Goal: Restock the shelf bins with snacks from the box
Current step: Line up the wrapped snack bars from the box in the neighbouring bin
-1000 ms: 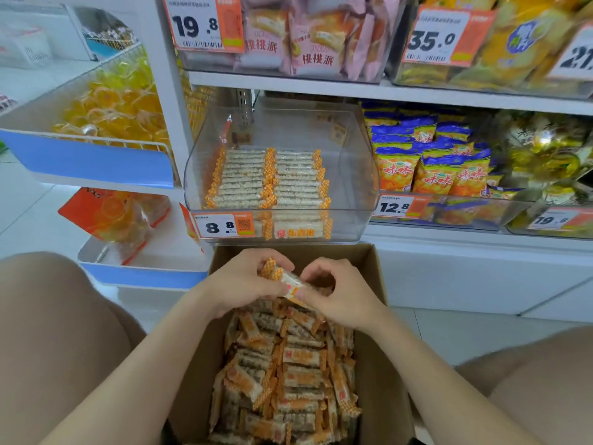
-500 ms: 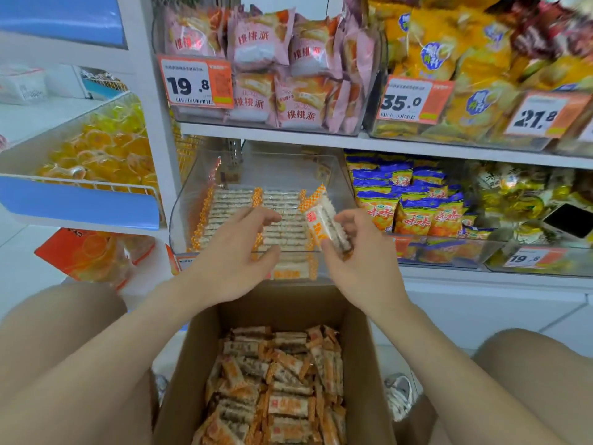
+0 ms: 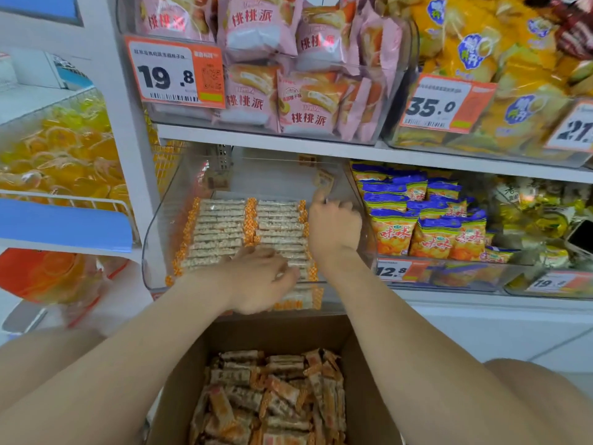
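Head view: hands have moved from the brown cardboard box (image 3: pixel 272 332) into the clear plastic shelf bin (image 3: pixel 170 213). The left hand (image 3: pixel 256 277) rests flat on rowed orange-ended snack bars (image 3: pixel 221 229); the right hand (image 3: pixel 333 232) curls at the row's end, its hold impossible to tell. Many bars remain boxed.

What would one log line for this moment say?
stage: restocking | left hand: resting on front snack bars | right hand: inside clear bin, right side, grip unclear | box: many loose bars inside
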Available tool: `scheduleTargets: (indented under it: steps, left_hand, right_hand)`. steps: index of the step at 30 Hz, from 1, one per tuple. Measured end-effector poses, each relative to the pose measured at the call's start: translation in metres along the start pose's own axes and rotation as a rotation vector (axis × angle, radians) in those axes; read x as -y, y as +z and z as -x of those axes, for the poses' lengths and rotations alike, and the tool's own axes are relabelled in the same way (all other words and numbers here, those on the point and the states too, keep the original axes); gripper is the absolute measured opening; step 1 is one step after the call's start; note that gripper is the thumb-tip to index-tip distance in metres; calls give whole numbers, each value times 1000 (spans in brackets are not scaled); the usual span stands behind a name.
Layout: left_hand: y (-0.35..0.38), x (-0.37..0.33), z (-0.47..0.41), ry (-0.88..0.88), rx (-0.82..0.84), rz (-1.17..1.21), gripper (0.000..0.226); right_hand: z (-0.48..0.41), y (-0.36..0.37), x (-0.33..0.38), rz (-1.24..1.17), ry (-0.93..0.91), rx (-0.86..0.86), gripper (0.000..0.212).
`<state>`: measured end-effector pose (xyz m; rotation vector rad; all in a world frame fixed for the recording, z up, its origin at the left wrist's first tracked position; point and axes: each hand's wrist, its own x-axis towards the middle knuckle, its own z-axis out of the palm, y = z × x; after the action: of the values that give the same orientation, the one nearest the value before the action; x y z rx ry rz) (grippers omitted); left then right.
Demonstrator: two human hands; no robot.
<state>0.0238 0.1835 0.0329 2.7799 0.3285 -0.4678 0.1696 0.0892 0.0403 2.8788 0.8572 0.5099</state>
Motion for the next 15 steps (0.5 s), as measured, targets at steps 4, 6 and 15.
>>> scheduleTargets:
  steps: [4,6,15]
  left_hand:
    - [0,0,-4,40,6,-18,97]
    - [-4,-6,0,64,19,-17,75]
    - [-6,-19,32,1,-339,-12,48]
  right_hand:
    - [-16,11,-3,-231,-25,203,29]
    - [-17,14,-10,-349,-32,322,33]
    - [45,-46,-46,-590,-273,79,29]
